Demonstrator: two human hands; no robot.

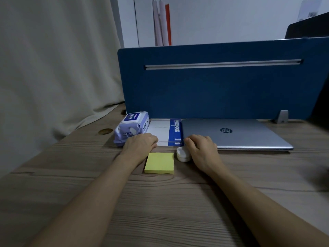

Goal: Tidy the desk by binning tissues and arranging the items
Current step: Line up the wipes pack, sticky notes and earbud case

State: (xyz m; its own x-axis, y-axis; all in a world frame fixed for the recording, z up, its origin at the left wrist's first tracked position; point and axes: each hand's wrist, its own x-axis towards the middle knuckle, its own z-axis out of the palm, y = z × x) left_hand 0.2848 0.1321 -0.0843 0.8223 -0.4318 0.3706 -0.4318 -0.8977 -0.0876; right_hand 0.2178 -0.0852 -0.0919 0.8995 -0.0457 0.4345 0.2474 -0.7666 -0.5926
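- Left hand [140, 142] lies knuckles-up at the near left corner of the notebook [166, 130], fingers curled down onto its near edge; whether it pinches the cover or only presses on it cannot be told.
- Right hand [201, 145] sits at the notebook's near right corner, where it meets the closed laptop [235, 133], fingers bent over the edge; its grip is hidden too.
- The two hands are apart, one at each near corner, so the step looks like squaring the notebook against the blue partition [222, 90].
- To do it well: push evenly with both hands so the notebook slides straight, its blue spine strip flush beside the laptop's left edge and not riding onto it.
- Far left, the wet-wipe pack [131, 128] touches the notebook's left side; its flap lid looks closed, contents unseen.
- Near the hands, the yellow sticky-note pad [159, 163] lies flat on the desk [160, 211].
- Just right of it, the small white case [182, 154] is closed, tucked against the right hand; contents unseen.
- No loose tissues or bin in view.
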